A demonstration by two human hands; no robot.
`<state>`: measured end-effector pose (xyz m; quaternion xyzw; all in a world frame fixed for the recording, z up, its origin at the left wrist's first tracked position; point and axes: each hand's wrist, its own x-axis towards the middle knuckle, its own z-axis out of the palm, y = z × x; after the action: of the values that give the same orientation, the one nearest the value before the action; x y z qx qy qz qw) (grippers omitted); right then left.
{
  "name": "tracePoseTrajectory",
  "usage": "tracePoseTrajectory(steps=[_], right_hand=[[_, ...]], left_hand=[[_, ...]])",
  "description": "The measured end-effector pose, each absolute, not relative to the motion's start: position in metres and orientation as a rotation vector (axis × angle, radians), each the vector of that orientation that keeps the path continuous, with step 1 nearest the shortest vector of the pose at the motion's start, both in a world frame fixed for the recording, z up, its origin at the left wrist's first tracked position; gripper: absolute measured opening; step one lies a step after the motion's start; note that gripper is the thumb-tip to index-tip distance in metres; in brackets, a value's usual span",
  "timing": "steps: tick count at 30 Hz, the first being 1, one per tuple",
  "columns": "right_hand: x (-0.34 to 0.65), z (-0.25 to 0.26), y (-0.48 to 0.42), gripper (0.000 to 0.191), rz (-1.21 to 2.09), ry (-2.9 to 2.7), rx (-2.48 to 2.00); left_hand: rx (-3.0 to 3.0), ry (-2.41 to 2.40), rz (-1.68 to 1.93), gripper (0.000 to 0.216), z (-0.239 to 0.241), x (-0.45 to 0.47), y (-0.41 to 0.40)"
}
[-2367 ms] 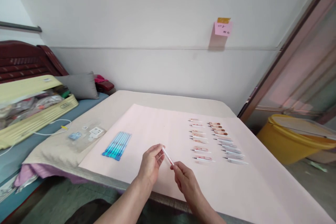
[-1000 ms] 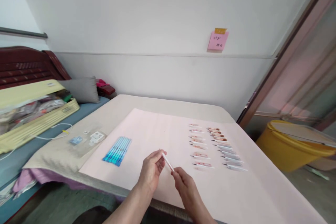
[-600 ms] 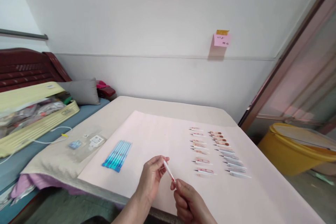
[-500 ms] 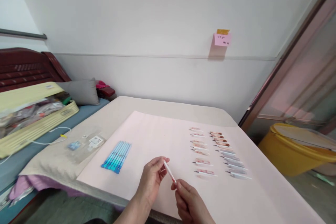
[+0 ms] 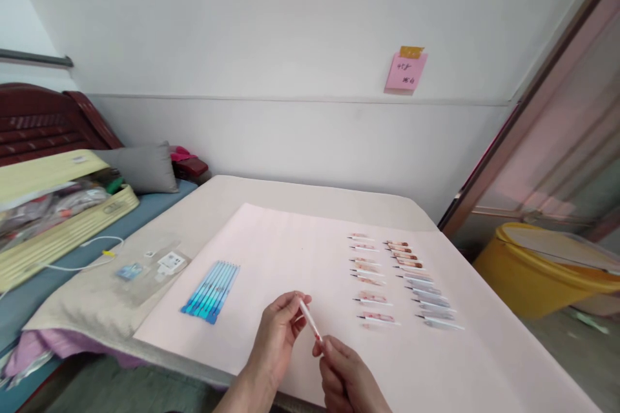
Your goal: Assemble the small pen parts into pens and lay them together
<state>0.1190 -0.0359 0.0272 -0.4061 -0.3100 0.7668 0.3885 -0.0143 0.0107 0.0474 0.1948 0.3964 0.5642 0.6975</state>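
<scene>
Between my two hands is a slim white pen (image 5: 309,317) with a reddish pattern toward its lower end, held aslant above the table. My left hand (image 5: 279,329) pinches its upper end between thumb and fingers. Around the lower end, my right hand (image 5: 343,368) is closed. To the right lie two columns of pens: a nearer one with pinkish pens (image 5: 378,317), caps or barrels beside them, and a farther one with brown pens (image 5: 407,257) and grey pens (image 5: 433,300). A neat row of blue pens (image 5: 211,290) lies to the left.
White paper (image 5: 271,239) covers much of the table. A clear plastic bag (image 5: 165,271) lies at its left. Beyond are a bed with a yellow box (image 5: 116,203) and a grey pillow (image 5: 150,166). A yellow bin (image 5: 527,277) stands at right; a pink note (image 5: 405,72) hangs on the wall.
The view has shifted slightly. Both hands keep hold of the pen in nearly the same place, and the laid-out pens have not moved on the table.
</scene>
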Motion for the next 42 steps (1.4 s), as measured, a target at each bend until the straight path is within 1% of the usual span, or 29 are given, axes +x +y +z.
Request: tracePoseTrajectory(steps=[3,4,5,6,10,12,14,17,19,22,24,27,29,36,42], right_hand=[[0.111,0.029,-0.035,0.038,1.471,-1.064,-1.272],[0.11,0.029,-0.035,0.038,1.356,-1.123,-1.305],[0.109,0.029,-0.035,0.037,1.322,-1.144,-1.309],[0.11,0.029,-0.035,0.036,1.383,-1.128,-1.287],[0.117,0.02,-0.034,0.035,1.975,-0.815,-1.029],[0.118,0.016,-0.033,0.032,2.043,-0.726,-0.944],[0.116,0.014,-0.032,0.031,1.972,-0.733,-0.972],[0.11,0.016,-0.034,0.034,1.799,-0.83,-1.106],[0.108,0.018,-0.035,0.035,1.706,-0.877,-1.204],[0.11,0.018,-0.036,0.038,1.658,-0.845,-1.329],[0.115,0.015,-0.035,0.04,1.702,-0.811,-1.362],[0.12,0.012,-0.032,0.037,1.772,-0.809,-1.354],[0.122,0.012,-0.03,0.032,1.768,-0.823,-1.331],[0.133,0.023,-0.028,0.027,1.794,-0.827,-1.342],[0.163,0.034,-0.014,0.028,1.606,-0.699,-1.253]], left_hand=[[0.432,0.948,1.268,0.025,0.044,-0.013,0.01],[0.443,0.951,1.268,0.025,0.043,-0.013,0.01],[0.455,0.944,1.266,0.025,0.042,-0.014,0.011],[0.467,0.933,1.264,0.024,0.041,-0.015,0.011],[0.518,0.909,1.251,0.02,0.038,-0.017,0.011],[0.551,0.933,1.232,0.022,0.036,-0.012,0.006],[0.589,0.952,1.191,0.029,0.034,-0.006,0.0],[0.649,0.956,1.132,0.045,0.032,-0.003,-0.005],[0.729,0.997,1.128,0.048,0.032,-0.01,0.001],[1.065,1.272,1.031,0.042,0.036,-0.036,0.026],[1.462,1.7,0.807,0.037,0.038,-0.059,0.048],[1.572,1.974,0.653,0.02,0.037,-0.092,0.077],[1.628,2.126,0.551,0.015,0.032,-0.109,0.086],[1.744,2.408,0.199,0.025,0.01,-0.136,0.084],[1.787,2.455,-0.003,0.028,0.005,-0.143,0.084]])
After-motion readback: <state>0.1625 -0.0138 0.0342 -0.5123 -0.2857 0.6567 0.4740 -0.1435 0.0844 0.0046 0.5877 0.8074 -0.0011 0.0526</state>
